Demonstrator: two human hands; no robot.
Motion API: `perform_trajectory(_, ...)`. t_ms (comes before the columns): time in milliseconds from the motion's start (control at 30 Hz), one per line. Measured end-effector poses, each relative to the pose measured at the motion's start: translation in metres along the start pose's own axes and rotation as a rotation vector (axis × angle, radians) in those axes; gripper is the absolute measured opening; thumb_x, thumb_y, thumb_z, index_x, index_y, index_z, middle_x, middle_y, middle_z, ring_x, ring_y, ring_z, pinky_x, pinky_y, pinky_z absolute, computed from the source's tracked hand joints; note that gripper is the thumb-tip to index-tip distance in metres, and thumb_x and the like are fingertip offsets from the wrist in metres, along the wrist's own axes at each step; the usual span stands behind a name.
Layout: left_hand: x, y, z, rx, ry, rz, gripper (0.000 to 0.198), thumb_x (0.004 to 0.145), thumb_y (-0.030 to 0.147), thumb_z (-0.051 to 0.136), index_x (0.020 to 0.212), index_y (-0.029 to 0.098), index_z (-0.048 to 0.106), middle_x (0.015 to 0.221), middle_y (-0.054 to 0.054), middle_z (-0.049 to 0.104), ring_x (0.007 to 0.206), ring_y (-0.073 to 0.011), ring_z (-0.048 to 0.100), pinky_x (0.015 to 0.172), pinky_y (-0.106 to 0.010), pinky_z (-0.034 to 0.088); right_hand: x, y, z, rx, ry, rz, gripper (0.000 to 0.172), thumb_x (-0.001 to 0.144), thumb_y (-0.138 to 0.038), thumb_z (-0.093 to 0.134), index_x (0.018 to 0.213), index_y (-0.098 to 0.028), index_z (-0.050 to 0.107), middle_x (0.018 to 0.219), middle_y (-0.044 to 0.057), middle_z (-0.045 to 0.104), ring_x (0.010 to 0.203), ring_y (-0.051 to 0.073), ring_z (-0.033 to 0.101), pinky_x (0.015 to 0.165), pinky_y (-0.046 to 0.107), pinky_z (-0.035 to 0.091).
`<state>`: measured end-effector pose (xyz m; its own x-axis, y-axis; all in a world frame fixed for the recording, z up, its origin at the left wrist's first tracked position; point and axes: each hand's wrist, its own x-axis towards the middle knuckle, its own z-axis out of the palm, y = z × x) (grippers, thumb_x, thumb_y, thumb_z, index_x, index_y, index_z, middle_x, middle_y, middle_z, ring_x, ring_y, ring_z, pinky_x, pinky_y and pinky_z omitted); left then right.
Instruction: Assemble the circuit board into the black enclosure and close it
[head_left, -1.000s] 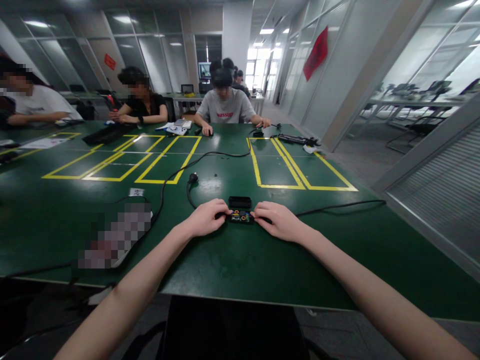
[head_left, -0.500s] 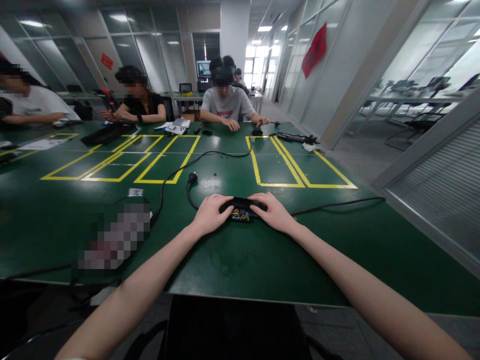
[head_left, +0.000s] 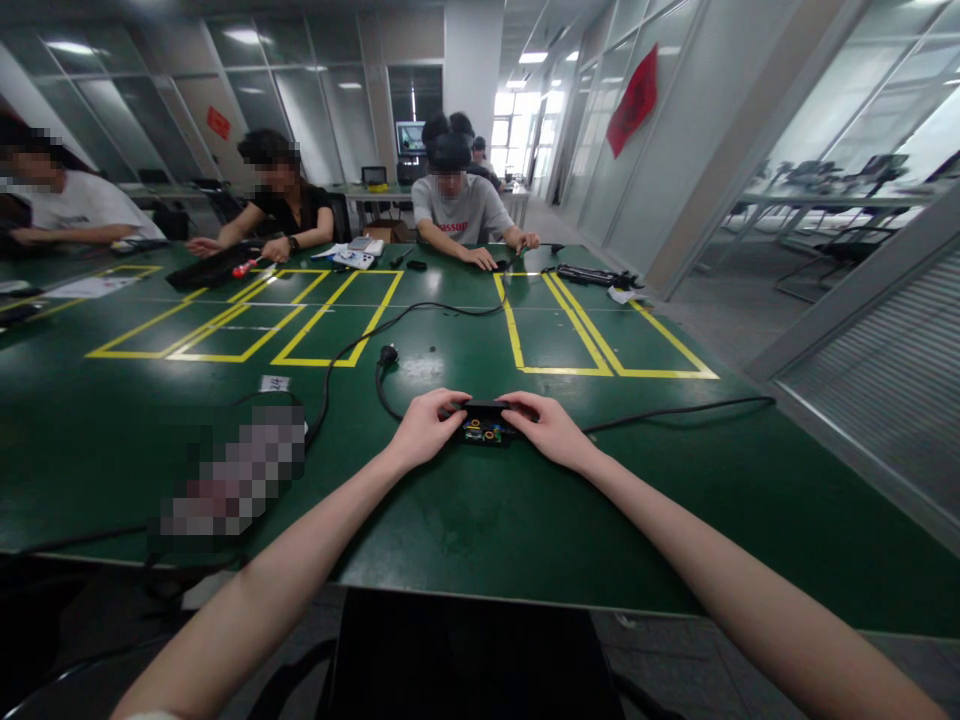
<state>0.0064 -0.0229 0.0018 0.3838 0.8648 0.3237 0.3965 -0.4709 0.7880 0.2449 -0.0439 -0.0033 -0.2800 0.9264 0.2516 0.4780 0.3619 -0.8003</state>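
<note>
Moved onto the black cover since the earlier frame, the left hand pinches its left end; long axis crosswise, the cover sits at the far edge of the open circuit housing on the counter; the right hand, equally near, pinches its right end.

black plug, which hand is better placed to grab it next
Probably the left hand: it is nearer the black plug than the right hand, though both hold the black cover.
</note>
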Motion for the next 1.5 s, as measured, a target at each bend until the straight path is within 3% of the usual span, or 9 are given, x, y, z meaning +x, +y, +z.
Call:
perform_trajectory(367,-0.003,0.009,-0.008,-0.107,-0.019,-0.05,0.026,0.084,0.023,0.064,0.107,0.014,0.074,0.088,-0.007,0.078,0.08,-0.0191,0.073,0.077,-0.031,0.059,-0.005,-0.01,-0.007,0.129,-0.031,-0.005,0.034,0.094,-0.042,0.059,0.112,-0.018,0.075,0.106,0.008,0.078,0.096,0.024,0.072,0.089,0.04,0.058)
perform_trajectory(533,-0.003,0.01,-0.011,-0.067,-0.026,-0.019,0.023,0.082,0.021,0.064,0.101,0.015,0.076,0.096,-0.007,0.078,0.089,-0.0201,0.072,0.083,-0.032,0.058,-0.006,-0.012,-0.009,0.121,-0.053,-0.052,0.031,0.094,-0.04,0.06,0.112,-0.02,0.075,0.104,0.007,0.077,0.094,0.023,0.072,0.089,0.041,0.058)
perform_trajectory(767,-0.004,0.015,-0.013,-0.071,-0.06,-0.01,0.024,0.087,0.032,0.064,0.099,0.015,0.076,0.096,-0.007,0.078,0.087,-0.0205,0.071,0.082,-0.032,0.057,-0.008,-0.012,-0.01,0.097,-0.059,-0.109,0.027,0.092,-0.035,0.063,0.111,-0.021,0.075,0.11,0.008,0.076,0.099,0.024,0.07,0.089,0.041,0.057)
perform_trajectory(1000,-0.007,0.019,-0.014,0.051,-0.161,0.019,0.022,0.082,0.022,0.063,0.102,0.018,0.073,0.095,-0.003,0.077,0.086,-0.0191,0.069,0.085,-0.032,0.056,-0.01,-0.012,-0.009,0.044,-0.058,-0.256,0.019,0.089,-0.029,0.068,0.104,-0.022,0.077,0.109,0.01,0.076,0.1,0.023,0.071,0.088,0.04,0.058)
perform_trajectory(1333,-0.006,0.005,-0.017,0.1,-0.206,0.144,0.018,0.083,0.025,0.071,0.099,0.018,0.071,0.106,-0.007,0.076,0.097,-0.0212,0.07,0.091,-0.034,0.055,-0.011,-0.012,-0.009,-0.039,-0.098,-0.168,0.025,0.088,-0.032,0.069,0.11,-0.021,0.076,0.105,0.008,0.078,0.093,0.022,0.072,0.087,0.039,0.058)
perform_trajectory(1500,-0.006,0.004,-0.021,0.163,-0.249,0.194,0.019,0.084,0.027,0.072,0.102,0.019,0.069,0.108,-0.007,0.075,0.099,-0.0222,0.07,0.092,-0.035,0.053,-0.011,-0.005,-0.006,-0.118,-0.096,-0.261,0.023,0.089,-0.03,0.07,0.109,-0.02,0.074,0.109,0.01,0.076,0.1,0.024,0.072,0.092,0.042,0.057)
